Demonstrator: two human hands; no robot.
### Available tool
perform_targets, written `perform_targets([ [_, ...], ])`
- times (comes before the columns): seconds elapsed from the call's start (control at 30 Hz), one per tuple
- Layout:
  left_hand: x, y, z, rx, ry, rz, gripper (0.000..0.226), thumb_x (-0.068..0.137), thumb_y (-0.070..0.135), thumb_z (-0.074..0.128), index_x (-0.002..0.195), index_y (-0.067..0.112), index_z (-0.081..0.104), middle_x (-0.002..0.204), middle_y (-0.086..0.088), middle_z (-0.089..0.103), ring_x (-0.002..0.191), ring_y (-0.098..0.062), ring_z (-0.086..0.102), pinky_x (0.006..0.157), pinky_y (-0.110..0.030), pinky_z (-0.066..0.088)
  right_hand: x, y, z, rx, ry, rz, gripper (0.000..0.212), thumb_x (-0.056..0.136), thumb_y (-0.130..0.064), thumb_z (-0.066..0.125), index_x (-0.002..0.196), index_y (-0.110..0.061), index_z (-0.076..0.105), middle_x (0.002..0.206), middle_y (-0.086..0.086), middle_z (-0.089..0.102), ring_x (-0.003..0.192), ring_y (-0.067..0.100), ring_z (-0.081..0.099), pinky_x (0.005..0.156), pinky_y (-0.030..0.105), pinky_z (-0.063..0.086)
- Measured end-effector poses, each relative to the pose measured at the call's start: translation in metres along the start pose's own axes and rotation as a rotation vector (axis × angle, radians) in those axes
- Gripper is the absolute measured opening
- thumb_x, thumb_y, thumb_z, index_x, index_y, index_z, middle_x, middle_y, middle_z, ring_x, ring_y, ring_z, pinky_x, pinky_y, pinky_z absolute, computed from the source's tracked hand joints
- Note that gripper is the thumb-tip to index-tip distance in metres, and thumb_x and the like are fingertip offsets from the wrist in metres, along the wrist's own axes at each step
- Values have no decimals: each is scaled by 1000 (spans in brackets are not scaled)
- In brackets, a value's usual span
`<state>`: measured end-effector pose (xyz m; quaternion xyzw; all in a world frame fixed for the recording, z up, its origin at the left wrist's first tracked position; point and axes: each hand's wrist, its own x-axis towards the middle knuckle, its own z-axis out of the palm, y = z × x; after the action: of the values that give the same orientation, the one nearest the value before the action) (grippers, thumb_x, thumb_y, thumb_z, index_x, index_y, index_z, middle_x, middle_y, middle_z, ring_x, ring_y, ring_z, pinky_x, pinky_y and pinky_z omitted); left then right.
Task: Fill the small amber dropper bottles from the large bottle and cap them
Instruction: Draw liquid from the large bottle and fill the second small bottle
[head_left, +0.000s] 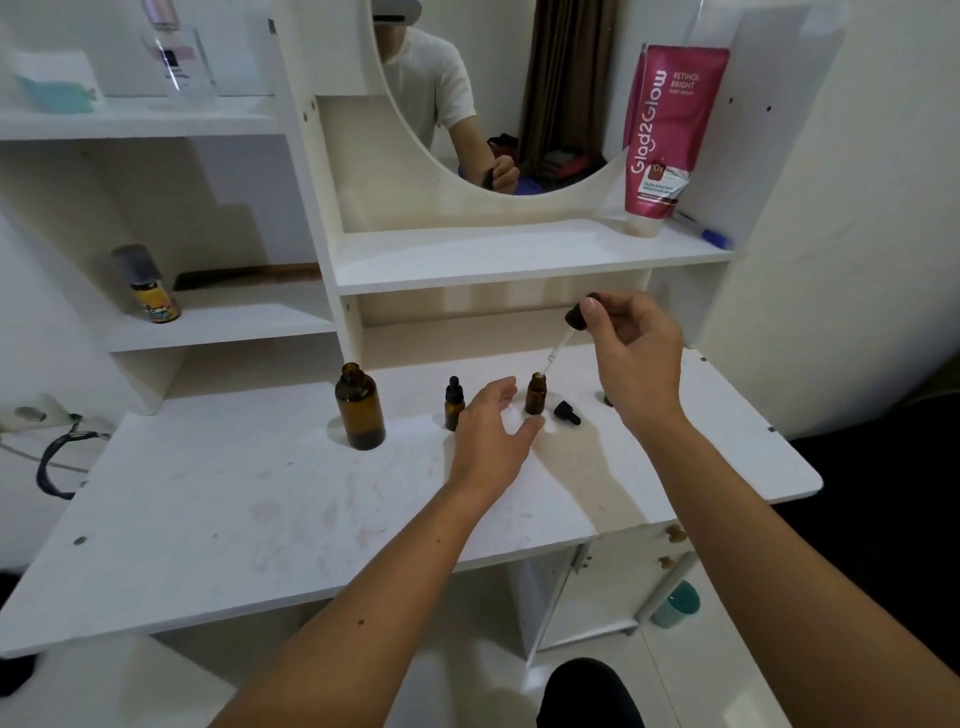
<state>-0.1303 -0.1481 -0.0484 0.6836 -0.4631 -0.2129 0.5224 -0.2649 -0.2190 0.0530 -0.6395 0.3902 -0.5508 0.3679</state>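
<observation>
The large amber bottle (359, 408) stands uncapped at the left of the group on the white table (260, 493). A small amber bottle (454, 404) with a black dropper cap stands to its right. Another small amber bottle (535, 394) stands open. My right hand (631, 353) pinches a black-bulbed dropper (566, 332), tilted, with its glass tip at that open bottle's mouth. My left hand (493, 431) hovers between the two small bottles, fingers spread, holding nothing. A loose black dropper cap (566, 413) lies right of the open bottle. Something dark (607, 400) is mostly hidden behind my right wrist.
A shelf above holds a pink tube (665, 135) and a blue pen (706, 234). A spray can (148, 286) stands on the left shelf. A mirror (467, 93) faces me. Cables (52, 457) hang at the left table edge. A teal cup (678, 605) sits below on the floor.
</observation>
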Motion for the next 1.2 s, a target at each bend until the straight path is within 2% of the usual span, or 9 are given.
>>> perform_targets([
  [0.1, 11, 0, 7, 2, 22, 12, 61, 90, 26, 81, 144, 15, 55, 138, 2, 64, 125, -9, 60, 109, -27, 48, 4, 4, 6, 14, -33, -24, 11, 101, -22, 69, 109, -16, 72, 94, -5, 80, 95, 7, 76, 90, 22, 58],
  [0.37, 22, -4, 12, 59, 22, 56, 34, 92, 25, 78, 124, 18, 69, 115, 10, 73, 108, -2, 66, 100, -28, 55, 5, 14, 14, -117, -109, -117, 11, 98, -19, 72, 105, -10, 74, 90, -3, 79, 87, 5, 75, 83, 14, 55],
  [0.53, 22, -5, 13, 93, 21, 77, 30, 94, 25, 75, 122, 20, 68, 113, 11, 73, 108, -4, 66, 100, -31, 55, 3, 24, 18, -202, -93, -79, 8, 94, -18, 75, 96, -10, 76, 86, -6, 78, 81, 0, 71, 79, 7, 51],
  [0.73, 21, -6, 13, 107, 24, 82, 29, 96, 24, 73, 123, 18, 67, 115, 10, 73, 109, -2, 66, 100, -27, 54, 3, 26, 22, -265, -139, -49, 11, 97, -25, 72, 100, -15, 75, 87, -12, 77, 83, -3, 70, 78, 5, 49],
  [0.8, 21, -5, 13, 109, 22, 83, 28, 96, 23, 72, 123, 17, 67, 116, 9, 73, 109, -3, 66, 100, -26, 54, 4, 27, 24, -286, -145, -34, 9, 96, -27, 72, 97, -18, 74, 84, -15, 75, 81, -5, 70, 77, 7, 50],
  [0.9, 20, -5, 13, 109, 20, 90, 27, 97, 23, 72, 123, 18, 67, 115, 10, 73, 109, -2, 66, 99, -24, 53, 5, 28, 25, -285, -125, -22, 8, 95, -26, 73, 92, -19, 75, 83, -11, 77, 81, 1, 72, 79, 17, 55],
  [1.03, 21, -5, 12, 100, 16, 80, 27, 97, 23, 72, 123, 19, 66, 115, 11, 72, 109, -1, 66, 98, -24, 54, 4, 27, 26, -307, -123, -43, 8, 96, -24, 73, 91, -18, 75, 83, -10, 77, 79, 1, 71, 77, 15, 54],
  [1.2, 18, -2, 11, 123, 17, 87, 27, 98, 24, 70, 124, 17, 66, 119, 7, 72, 111, -6, 66, 100, -27, 54, 0, 25, 26, -370, -172, -143, 5, 99, -19, 70, 99, -16, 74, 86, -9, 76, 84, 3, 71, 83, 18, 56],
])
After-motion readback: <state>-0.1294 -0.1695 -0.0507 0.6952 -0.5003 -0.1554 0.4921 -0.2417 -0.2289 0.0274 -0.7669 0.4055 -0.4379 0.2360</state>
